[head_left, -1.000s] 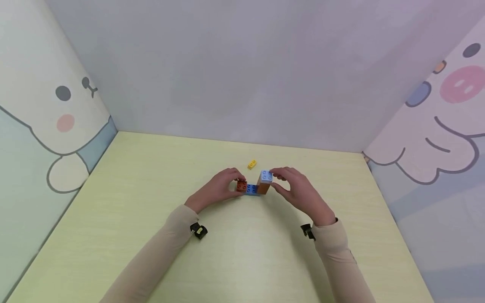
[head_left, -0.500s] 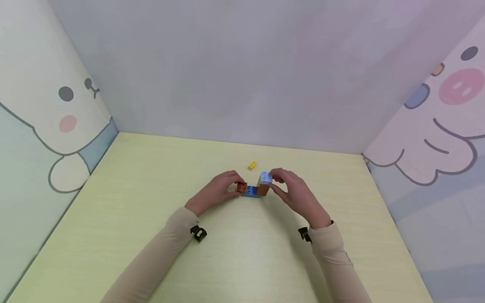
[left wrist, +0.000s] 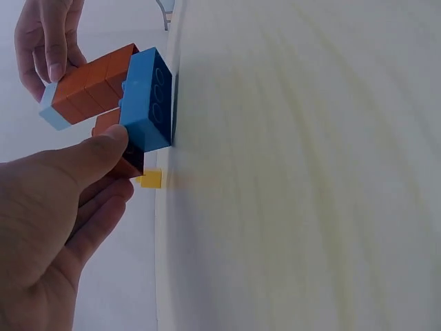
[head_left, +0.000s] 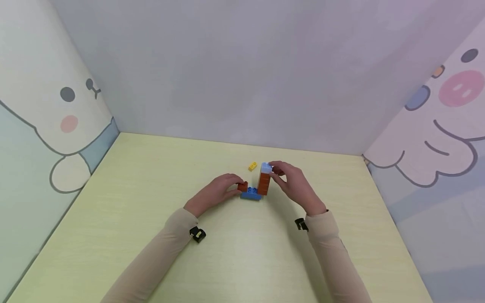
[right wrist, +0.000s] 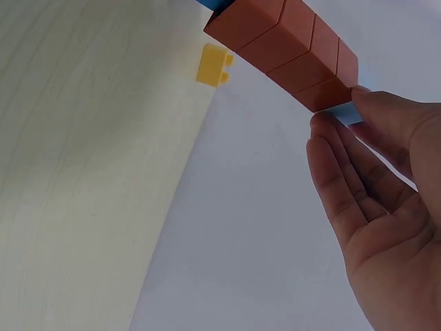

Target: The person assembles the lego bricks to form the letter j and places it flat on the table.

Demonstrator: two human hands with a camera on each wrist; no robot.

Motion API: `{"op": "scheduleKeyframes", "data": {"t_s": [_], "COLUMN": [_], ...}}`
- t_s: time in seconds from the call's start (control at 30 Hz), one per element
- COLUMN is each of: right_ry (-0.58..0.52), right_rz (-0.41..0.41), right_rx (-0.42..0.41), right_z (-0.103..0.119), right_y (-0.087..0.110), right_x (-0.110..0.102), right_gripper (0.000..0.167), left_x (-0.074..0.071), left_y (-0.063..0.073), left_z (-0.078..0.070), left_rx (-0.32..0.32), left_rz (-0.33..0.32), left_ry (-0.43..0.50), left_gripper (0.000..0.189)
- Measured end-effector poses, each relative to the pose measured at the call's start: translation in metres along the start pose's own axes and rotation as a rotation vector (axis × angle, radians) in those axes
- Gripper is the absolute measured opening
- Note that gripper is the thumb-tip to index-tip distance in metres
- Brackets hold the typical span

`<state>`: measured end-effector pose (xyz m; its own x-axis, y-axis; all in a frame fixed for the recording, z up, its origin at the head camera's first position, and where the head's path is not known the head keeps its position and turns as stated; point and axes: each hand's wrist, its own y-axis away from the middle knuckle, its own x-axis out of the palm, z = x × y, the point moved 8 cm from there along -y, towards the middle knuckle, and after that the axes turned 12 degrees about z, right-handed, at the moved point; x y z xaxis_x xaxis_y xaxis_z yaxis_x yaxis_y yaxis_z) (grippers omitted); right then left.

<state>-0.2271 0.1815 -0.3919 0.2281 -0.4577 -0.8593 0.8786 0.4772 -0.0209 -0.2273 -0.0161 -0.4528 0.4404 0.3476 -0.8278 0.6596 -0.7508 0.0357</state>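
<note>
A blue brick (head_left: 251,195) forms the base of a joined toy-brick build. A short orange-brown brick (head_left: 243,187) sits on its left end, pinched between the thumb and fingers of my left hand (head_left: 214,193). On the right end rises a tower of several orange-brown bricks (head_left: 264,184), topped by a light blue brick (head_left: 266,168). My right hand (head_left: 294,182) pinches that top brick between thumb and fingertips. In the left wrist view, the hollow underside of the blue base brick (left wrist: 140,100) shows, raised from the tabletop.
A small yellow brick (head_left: 252,166) lies on the pale yellow table (head_left: 170,160) behind the build. Grey wall (head_left: 235,84) stands at the table's back edge, with cartoon-printed walls on both sides. Each sleeve carries a small black clip (head_left: 197,234) near the wrist.
The build has tipped back, so the tower's front and the base's front side now show. My right fingers have closed onto the top brick, and that hand has moved slightly left.
</note>
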Motion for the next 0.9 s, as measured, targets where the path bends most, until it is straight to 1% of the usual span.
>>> {"op": "scheduleKeyframes", "data": {"t_s": [0.1, 0.17, 0.43, 0.53, 0.6, 0.7, 0.9], "right_ry": [-0.025, -0.044, -0.117, -0.147, -0.172, -0.2, -0.187], "right_rz": [0.016, 0.036, 0.16, 0.205, 0.233, 0.264, 0.292], "right_rx": [0.014, 0.037, 0.114, 0.136, 0.142, 0.156, 0.195], "right_z": [-0.006, -0.011, -0.029, -0.036, -0.039, -0.043, -0.051], "right_y": [-0.006, -0.01, -0.025, -0.028, -0.03, -0.032, -0.035], "right_x": [0.003, 0.007, 0.024, 0.03, 0.033, 0.037, 0.046], "right_gripper": [0.038, 0.04, 0.044, 0.045, 0.045, 0.045, 0.049], "left_x": [0.002, 0.004, 0.006, 0.008, 0.009, 0.011, 0.012], "left_y": [0.001, 0.002, 0.002, 0.001, 0.0, -0.001, -0.001], "left_z": [0.001, 0.001, 0.001, 0.002, 0.004, 0.006, 0.007], "left_rx": [-0.013, -0.023, -0.055, -0.066, -0.077, -0.077, -0.071], "left_rz": [0.026, 0.04, 0.103, 0.123, 0.133, 0.139, 0.151], "left_ry": [0.0, -0.001, -0.009, 0.013, 0.035, 0.059, 0.04], "left_gripper": [0.032, 0.032, 0.031, 0.03, 0.03, 0.03, 0.028]}}
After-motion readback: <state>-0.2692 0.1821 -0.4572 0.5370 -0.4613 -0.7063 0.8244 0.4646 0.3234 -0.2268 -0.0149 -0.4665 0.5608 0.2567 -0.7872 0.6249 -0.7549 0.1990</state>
